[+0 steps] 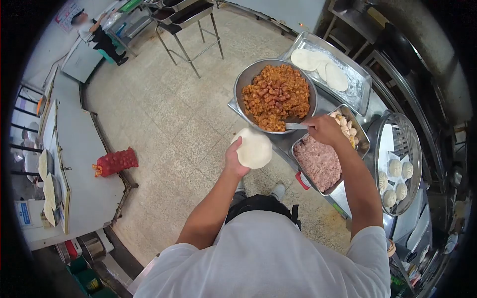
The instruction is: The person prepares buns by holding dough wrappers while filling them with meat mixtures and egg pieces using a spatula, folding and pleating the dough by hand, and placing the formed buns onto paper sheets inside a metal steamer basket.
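My left hand (234, 160) holds a flat round dough wrapper (255, 148) in its palm, just below the big metal bowl (243, 79) of orange-brown diced filling (276, 94). My right hand (325, 130) grips a metal utensil (297, 126) whose tip reaches into the near edge of that filling. Both hands are over the steel worktable at the right.
A tray (358, 82) with several flat dough rounds (318, 63) lies behind the bowl. A pan of pink minced meat (318, 163) sits under my right forearm. A steamer (412, 154) holds several shaped buns (395, 181). A red mesh sack (115, 162) lies on the floor; a person stands far left.
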Tool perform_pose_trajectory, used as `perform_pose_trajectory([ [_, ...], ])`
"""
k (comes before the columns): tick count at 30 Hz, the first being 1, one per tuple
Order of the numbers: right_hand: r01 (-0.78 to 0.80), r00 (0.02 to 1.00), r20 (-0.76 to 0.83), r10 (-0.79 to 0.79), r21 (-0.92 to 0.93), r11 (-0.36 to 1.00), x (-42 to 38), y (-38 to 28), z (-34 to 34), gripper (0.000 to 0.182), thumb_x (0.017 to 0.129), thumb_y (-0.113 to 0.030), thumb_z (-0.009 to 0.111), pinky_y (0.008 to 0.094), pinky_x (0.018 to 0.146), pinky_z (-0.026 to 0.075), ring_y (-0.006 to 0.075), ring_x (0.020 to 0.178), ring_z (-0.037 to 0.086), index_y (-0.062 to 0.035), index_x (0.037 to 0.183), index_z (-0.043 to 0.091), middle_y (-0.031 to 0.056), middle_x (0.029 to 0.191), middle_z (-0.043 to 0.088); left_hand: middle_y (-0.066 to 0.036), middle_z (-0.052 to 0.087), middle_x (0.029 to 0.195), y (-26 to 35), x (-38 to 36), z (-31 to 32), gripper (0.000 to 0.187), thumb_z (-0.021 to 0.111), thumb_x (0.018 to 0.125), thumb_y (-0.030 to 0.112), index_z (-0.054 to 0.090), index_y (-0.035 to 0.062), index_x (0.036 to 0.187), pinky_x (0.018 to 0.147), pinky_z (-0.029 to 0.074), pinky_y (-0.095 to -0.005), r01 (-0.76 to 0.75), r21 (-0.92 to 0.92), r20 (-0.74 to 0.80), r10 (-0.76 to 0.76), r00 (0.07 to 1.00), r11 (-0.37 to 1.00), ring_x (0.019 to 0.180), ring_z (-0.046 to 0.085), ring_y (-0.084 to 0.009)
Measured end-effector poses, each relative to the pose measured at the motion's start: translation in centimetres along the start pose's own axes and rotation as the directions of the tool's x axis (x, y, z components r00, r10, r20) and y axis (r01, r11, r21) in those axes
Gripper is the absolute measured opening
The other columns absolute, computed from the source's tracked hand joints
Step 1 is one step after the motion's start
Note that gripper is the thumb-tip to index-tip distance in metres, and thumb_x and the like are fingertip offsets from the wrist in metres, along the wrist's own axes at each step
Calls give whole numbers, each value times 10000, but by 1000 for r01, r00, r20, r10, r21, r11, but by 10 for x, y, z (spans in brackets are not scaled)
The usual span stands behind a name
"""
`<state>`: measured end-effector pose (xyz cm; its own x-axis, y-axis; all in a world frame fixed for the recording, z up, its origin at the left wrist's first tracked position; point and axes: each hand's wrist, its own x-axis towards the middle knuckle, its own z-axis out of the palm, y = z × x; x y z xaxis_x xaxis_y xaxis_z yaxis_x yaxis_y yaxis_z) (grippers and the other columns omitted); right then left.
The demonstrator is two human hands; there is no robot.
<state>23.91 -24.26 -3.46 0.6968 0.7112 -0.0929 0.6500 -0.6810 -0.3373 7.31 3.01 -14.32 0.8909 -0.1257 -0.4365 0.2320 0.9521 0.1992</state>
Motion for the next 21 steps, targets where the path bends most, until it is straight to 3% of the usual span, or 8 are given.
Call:
perform_pose_trajectory([
  [2,-113,994,12,112,55,992,-5,-7,1,299,812,-132,620,449,804,554,336,898,685,-150,1080,750,124,966,728,-204,543,1400,-3,8,6,593,528,972,399,432,44,1437,1093,404,-575,-42,-8,-34,42,999,999,1273,536,-406],
  [4,-73,997,-24,75,104,992,-16,-18,4,295,825,-120,625,440,808,553,334,913,682,-151,1094,744,125,990,724,-202,538,1403,-5,14,6,548,459,1011,392,436,39,1431,1102,404,-554,15,-108,-23,-17,1000,994,1274,534,-404],
  [8,29,987,-158,10,239,970,-43,-53,26,303,860,-74,618,406,815,547,329,933,667,-152,1132,725,128,1027,693,-199,525,1415,-11,7,10,519,388,1041,386,445,41,1424,1114,397,-537,-6,-169,77,19,997,986,1284,524,-401],
  [11,-57,977,-180,113,291,955,-64,-82,55,320,856,-36,619,392,807,540,321,927,654,-143,1139,722,125,997,654,-196,509,1432,-12,-11,7,522,353,1048,383,445,42,1432,1122,381,-554,-72,-193,77,88,993,979,1303,507,-392],
  [15,-59,976,-175,133,373,926,-82,-107,43,330,838,-4,632,397,767,535,313,877,644,-132,1126,727,115,950,618,-196,501,1440,-5,-35,24,530,369,1039,404,444,59,1435,1114,384,-574,-92,-170,35,100,994,981,1300,507,-397],
  [18,-97,953,-244,181,322,942,-87,-125,9,352,823,26,631,401,729,530,307,851,638,-132,1122,728,112,936,614,-184,508,1437,3,-36,47,542,398,1026,402,430,64,1448,1121,377,-571,-207,-149,-9,208,978,967,1308,500,-390],
  [21,-65,888,-386,251,434,898,-90,-141,1,356,813,20,636,411,704,529,306,829,634,-139,1116,733,108,916,605,-169,526,1420,14,-32,66,536,476,991,355,444,60,1437,1118,385,-558,-295,-144,178,318,931,945,1306,507,-366],
])
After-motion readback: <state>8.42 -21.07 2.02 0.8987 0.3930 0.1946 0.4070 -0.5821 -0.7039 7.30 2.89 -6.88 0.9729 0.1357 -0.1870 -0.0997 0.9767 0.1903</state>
